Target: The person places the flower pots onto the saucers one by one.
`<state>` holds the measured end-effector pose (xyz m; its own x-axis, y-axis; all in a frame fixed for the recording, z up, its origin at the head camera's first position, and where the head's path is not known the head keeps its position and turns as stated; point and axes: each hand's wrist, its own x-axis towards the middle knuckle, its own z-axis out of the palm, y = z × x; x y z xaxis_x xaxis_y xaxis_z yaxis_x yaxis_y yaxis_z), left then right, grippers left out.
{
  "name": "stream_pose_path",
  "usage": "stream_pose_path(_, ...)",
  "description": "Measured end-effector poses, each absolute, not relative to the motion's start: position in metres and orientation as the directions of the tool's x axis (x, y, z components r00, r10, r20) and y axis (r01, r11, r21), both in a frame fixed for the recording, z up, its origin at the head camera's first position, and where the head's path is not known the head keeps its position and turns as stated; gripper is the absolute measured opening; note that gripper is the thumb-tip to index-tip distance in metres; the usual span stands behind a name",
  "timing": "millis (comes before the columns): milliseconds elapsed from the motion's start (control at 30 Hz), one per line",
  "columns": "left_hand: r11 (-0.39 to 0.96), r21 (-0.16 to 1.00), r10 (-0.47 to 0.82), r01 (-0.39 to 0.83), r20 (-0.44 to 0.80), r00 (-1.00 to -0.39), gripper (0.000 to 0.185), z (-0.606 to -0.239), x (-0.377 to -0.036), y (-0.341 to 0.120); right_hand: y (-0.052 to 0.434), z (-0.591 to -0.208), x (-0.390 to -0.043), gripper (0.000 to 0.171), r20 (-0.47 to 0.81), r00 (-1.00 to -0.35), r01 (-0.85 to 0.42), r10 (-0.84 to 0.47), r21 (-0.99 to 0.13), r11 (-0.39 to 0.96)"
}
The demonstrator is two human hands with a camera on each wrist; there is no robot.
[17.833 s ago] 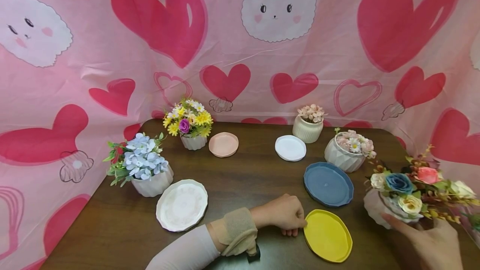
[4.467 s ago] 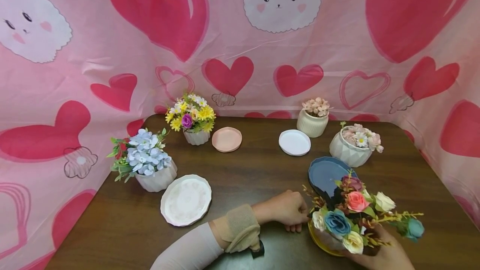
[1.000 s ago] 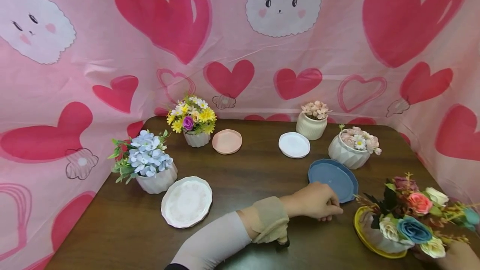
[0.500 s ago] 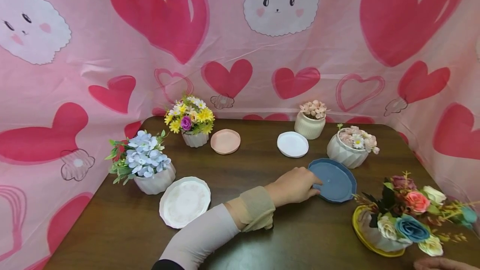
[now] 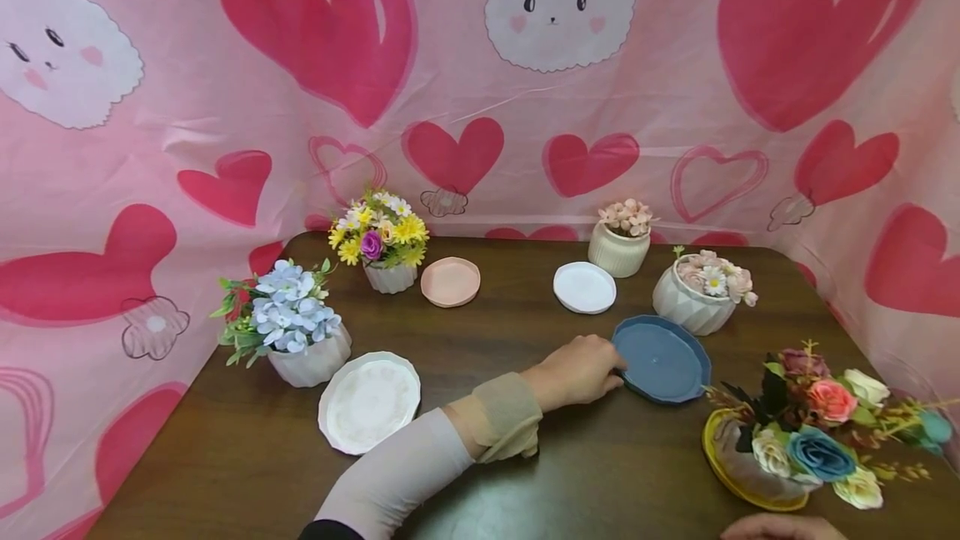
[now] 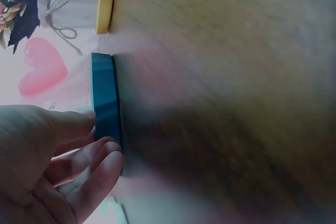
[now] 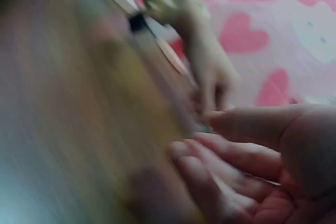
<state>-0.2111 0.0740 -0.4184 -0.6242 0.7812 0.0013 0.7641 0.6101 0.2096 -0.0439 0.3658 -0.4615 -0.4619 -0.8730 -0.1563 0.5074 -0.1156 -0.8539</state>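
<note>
wooden table [image 5: 525,473], left hand [image 5: 577,372] pinching blue saucer [image 5: 663,361]

open tabletop [image 5: 600,473] ahead, rose pot [image 5: 795,448] right, faceted pot [image 5: 693,307] behind

No readable text, label, brand, number or sign shows anywhere.

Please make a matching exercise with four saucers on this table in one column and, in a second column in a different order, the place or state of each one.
Things:
1. blue saucer
2. yellow saucer
3. pink saucer
4. small white saucer

Places or states:
A. beside the pot of yellow daisies
B. under the pot of mixed roses
C. the left hand touches its rim
D. in front of the ribbed pot at the back

Pairs: 1-C, 2-B, 3-A, 4-D
</note>
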Motion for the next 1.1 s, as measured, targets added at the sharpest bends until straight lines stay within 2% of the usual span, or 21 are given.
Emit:
stream_pose_path(133, 0.609, 0.215, 0.779, 0.764, 0.023, -0.627, 0.01, -0.417, -0.213, 0.067, 0.329, -0.459, -0.046, 0.041, -0.201, -0.62, 0.397, -0.758, -0.914, -0.082)
stream_pose_path(233, 0.606, 0.231, 0.777, 0.761, 0.033, -0.629, 0.011, -0.417, -0.214, 0.059, 0.305, -0.454, -0.047, 0.031, -0.266, -0.757, 0.278, -0.597, -0.958, 0.075)
stream_pose_path(367, 0.6, 0.265, 0.775, 0.755, 0.041, -0.631, 0.013, -0.415, -0.213, 0.045, 0.28, -0.442, -0.052, 0.049, -0.313, -0.859, 0.208, -0.405, -0.937, 0.281)
stream_pose_path(467, 0.598, 0.288, 0.771, 0.748, 0.047, -0.635, 0.013, -0.414, -0.214, 0.034, 0.264, -0.435, -0.056, 0.053, -0.33, -0.9, 0.223, -0.286, -0.91, 0.35)
stream_pose_path(733, 0.619, 0.362, 0.743, 0.697, 0.019, -0.669, 0.012, -0.414, -0.221, 0.003, 0.231, -0.427, -0.071, 0.048, -0.221, -0.974, 0.184, -0.052, -0.903, 0.389)
stream_pose_path(933, 0.659, 0.412, 0.698, 0.629, -0.024, -0.716, 0.012, -0.414, -0.223, -0.016, 0.218, -0.428, -0.088, 0.053, -0.133, -0.986, 0.167, 0.106, -0.862, 0.479)
stream_pose_path(1100, 0.671, 0.444, 0.677, 0.594, -0.041, -0.734, 0.01, -0.413, -0.224, -0.028, 0.212, -0.433, -0.104, 0.067, -0.099, -0.967, 0.203, 0.235, -0.858, 0.472)
